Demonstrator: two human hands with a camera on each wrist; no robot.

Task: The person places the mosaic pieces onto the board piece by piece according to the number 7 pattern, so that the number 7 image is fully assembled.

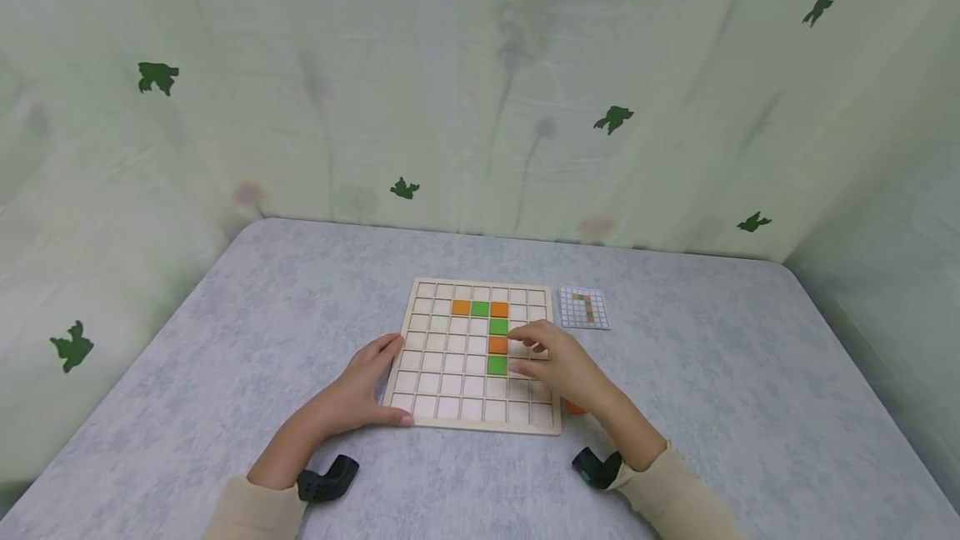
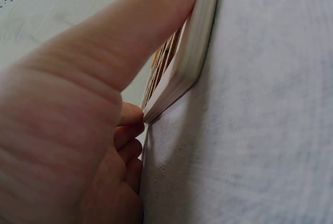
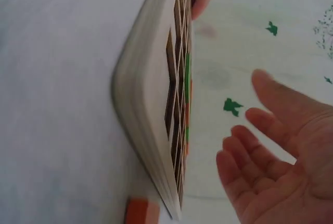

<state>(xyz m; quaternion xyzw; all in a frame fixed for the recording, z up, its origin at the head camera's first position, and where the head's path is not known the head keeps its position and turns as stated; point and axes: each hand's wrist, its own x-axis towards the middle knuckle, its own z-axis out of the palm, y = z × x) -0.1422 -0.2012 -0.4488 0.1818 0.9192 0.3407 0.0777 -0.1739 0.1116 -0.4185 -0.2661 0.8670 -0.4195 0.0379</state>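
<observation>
A square wooden grid board (image 1: 450,384) lies on the table, with several orange and green tiles in its cells. They form a row near the top and a column running down from its right end. My left hand (image 1: 358,390) holds the board's near left corner, thumb on the near edge and fingers along the left side. Over the right part of the board is my right hand (image 1: 551,361), its fingertips beside the lowest green tile (image 1: 497,365). In the right wrist view its fingers (image 3: 255,156) are loosely spread, with nothing between them.
Right of the board's far corner lies a small card (image 1: 585,308) printed with a coloured grid pattern. An orange block (image 1: 574,408) sits by the board's near right side, partly hidden by the right hand. A printed curtain (image 1: 450,107) hangs behind the grey table (image 1: 712,373).
</observation>
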